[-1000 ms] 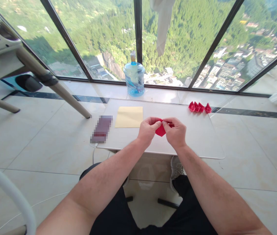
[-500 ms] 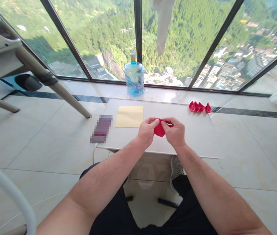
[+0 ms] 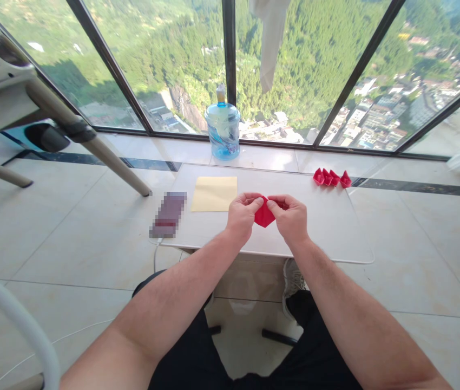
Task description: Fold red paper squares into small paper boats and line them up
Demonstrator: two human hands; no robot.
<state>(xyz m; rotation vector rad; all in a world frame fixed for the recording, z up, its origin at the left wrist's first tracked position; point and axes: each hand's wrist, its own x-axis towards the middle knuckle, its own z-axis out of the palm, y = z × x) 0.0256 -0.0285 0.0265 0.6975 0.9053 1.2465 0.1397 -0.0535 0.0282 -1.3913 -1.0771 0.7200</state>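
A folded piece of red paper (image 3: 264,215) is held up between both hands, over the front part of the low white table (image 3: 319,227). My left hand (image 3: 243,215) pinches its left upper edge between thumb and fingers. On the other side, my right hand (image 3: 290,216) grips the right upper edge the same way. The paper's lower end shows as a blunt point below the thumbs; its sides are partly covered by the fingers. Several small red folded paper pieces (image 3: 331,177) stand in a row at the table's far right corner.
A stack or sheet of yellow paper (image 3: 214,193) lies left of my hands. Beside it, a blurred-out phone (image 3: 169,214) has a white cable attached. A blue water jug (image 3: 223,132) stands behind the table by the window. Tan metal legs (image 3: 108,157) rise at the left.
The red paper and my left hand have shifted very slightly to the left. More of the paper's flat face shows between the thumbs.
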